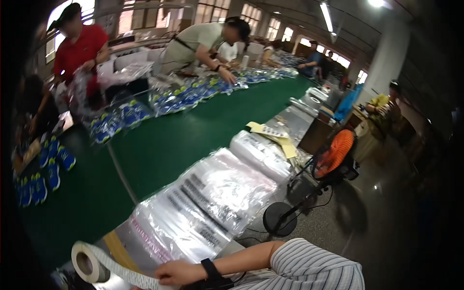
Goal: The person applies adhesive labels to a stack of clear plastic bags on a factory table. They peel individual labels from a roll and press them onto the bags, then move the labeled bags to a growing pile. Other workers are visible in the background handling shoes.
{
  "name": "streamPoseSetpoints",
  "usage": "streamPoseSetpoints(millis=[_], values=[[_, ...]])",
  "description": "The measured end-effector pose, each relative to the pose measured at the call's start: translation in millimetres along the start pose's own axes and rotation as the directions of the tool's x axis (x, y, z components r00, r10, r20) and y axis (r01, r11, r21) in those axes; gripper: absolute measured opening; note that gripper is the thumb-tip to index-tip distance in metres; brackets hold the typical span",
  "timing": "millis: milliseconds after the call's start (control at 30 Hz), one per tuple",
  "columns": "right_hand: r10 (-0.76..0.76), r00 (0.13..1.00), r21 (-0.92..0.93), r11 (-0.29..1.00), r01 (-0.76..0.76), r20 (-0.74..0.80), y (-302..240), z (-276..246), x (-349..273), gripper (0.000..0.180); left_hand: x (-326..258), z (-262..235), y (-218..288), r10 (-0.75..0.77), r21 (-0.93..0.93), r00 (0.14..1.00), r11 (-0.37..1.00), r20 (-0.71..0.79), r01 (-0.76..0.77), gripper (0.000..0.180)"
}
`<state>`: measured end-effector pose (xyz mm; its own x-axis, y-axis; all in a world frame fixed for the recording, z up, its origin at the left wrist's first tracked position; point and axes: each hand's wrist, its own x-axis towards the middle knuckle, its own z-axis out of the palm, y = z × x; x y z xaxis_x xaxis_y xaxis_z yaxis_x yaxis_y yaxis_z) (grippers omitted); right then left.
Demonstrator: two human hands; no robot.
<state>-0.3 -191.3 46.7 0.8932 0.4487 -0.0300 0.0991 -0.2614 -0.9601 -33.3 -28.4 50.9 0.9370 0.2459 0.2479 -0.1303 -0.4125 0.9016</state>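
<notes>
While the roll of white label tape [89, 263] sits at the bottom left of the surface [159, 150], my right hand [176, 273] is pinching its loose strip. Left hand isn't in shot. Just behind are stacked clear plastic bags [208, 203], and an orange fan [333, 157] stands on the floor.
</notes>
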Motion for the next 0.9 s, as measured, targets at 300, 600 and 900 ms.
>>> streamPoseSetpoints(millis=[300,600,900], values=[[-0.151,0.987,-0.366,0.923,0.12,-0.057,0,8,10,0.021,8,-16,11,0.416,0.445,0.904,0.794,0.1,-0.415,0.034],[-0.319,0.941,-0.436,0.867,0.241,-0.115,-12,17,10,0.021,12,-23,7,-0.202,-0.05,0.882,0.968,0.425,0.246,0.025],[-0.414,0.901,-0.39,0.857,0.336,-0.132,-9,17,3,0.018,24,-34,2,-0.448,-0.333,0.832,0.77,0.327,0.545,0.021]])
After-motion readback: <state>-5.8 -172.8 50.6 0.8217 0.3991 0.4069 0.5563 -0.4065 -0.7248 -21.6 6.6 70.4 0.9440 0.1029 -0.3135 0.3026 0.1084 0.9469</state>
